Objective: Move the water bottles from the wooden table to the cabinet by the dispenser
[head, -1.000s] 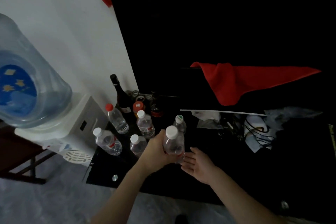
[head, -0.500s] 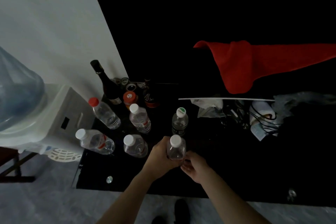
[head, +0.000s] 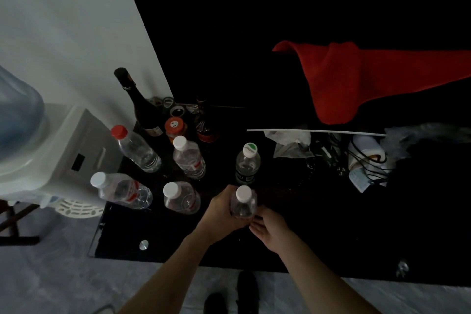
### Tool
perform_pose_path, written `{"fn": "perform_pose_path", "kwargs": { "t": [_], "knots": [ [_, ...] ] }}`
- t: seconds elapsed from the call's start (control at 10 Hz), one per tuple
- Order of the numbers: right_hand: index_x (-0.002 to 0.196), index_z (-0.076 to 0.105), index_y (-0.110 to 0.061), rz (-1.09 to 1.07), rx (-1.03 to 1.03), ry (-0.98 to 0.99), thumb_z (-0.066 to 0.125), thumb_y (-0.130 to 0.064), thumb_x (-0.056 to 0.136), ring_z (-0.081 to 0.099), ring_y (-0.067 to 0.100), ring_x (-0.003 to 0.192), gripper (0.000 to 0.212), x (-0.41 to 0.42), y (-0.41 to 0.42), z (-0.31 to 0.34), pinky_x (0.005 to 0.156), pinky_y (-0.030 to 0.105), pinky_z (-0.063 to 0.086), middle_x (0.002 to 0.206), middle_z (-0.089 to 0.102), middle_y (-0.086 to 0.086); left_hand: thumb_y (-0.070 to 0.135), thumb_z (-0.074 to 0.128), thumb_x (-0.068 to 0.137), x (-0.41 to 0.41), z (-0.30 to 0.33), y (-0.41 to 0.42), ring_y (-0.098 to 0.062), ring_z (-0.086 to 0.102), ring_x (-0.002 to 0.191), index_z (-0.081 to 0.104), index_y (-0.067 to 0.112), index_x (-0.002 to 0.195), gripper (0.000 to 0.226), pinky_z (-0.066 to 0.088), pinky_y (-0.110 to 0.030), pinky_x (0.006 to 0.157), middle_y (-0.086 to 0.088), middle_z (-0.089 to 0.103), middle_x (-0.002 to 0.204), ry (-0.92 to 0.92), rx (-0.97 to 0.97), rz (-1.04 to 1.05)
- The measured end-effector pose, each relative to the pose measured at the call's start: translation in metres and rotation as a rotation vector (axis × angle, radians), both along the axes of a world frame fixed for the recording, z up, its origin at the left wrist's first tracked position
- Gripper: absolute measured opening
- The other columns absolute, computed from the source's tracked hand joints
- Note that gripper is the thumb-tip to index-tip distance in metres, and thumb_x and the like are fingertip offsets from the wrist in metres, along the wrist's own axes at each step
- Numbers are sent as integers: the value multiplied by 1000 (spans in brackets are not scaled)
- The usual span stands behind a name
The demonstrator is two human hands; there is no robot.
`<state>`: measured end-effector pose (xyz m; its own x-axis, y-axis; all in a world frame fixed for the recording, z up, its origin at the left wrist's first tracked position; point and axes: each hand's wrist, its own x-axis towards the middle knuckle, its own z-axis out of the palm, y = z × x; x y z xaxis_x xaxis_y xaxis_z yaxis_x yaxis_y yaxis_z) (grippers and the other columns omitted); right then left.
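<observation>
Since 1.0 s ago the clear bottle is lowered onto the black cabinet top, at 6 o'clock of the green-capped bottle. Left hand fingers are clamped round it; right hand fingers, slack, are brought against its base. Placement is judged nearly complete

Very dim, underexposed; black cabinet swallows detail, pale wall left of it brightest, wide-angle edge bending.

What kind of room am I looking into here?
Probably a home or small office corner, dimly lit: a water dispenser with its big jug, a glossy black cabinet crowded with water bottles and a wine bottle.
</observation>
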<state>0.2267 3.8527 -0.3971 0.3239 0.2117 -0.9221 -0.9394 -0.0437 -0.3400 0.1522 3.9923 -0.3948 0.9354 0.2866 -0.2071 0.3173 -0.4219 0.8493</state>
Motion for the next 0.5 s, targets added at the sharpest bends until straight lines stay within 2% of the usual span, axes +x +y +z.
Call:
{"fn": "perform_pose_path", "kwargs": {
  "t": [0.2, 0.3, 0.4, 0.5],
  "knots": [
    [111, 59, -4, 21, 40, 0, 56, -17, 95, 46, 32, 130, 22, 2, -6, 1, 105, 39, 39, 136, 52, 22, 36, 95, 65, 0, -6, -1, 6, 64, 104, 57, 29, 120, 67, 49, -10, 82, 18, 68, 112, -13, -17, 0],
    [108, 61, -6, 91, 45, 2, 56, -21, 95, 43, 29, 133, 20, 3, -9, 8, 108, 41, 37, 138, 51, 18, 35, 95, 66, 1, 0, 0, 4, 65, 104, 56, 29, 121, 67, 52, -15, 84, 16, 68, 113, 27, -34, -18],
    [104, 63, -6, 127, 54, -21, 55, -24, 96, 47, 28, 130, 22, 5, -12, 15, 106, 39, 39, 129, 58, 16, 36, 91, 64, 1, 6, 1, 5, 63, 102, 55, 29, 119, 66, 49, -14, 86, 15, 67, 112, 49, -7, -68],
    [97, 64, -7, 122, 68, -41, 51, -23, 97, 53, 27, 123, 21, 12, -13, 27, 99, 37, 41, 106, 64, 11, 23, 93, 63, 3, 13, 11, -9, 57, 117, 50, 22, 137, 85, 42, -20, 98, 3, 59, 128, 128, 66, -147]
  ]
}}
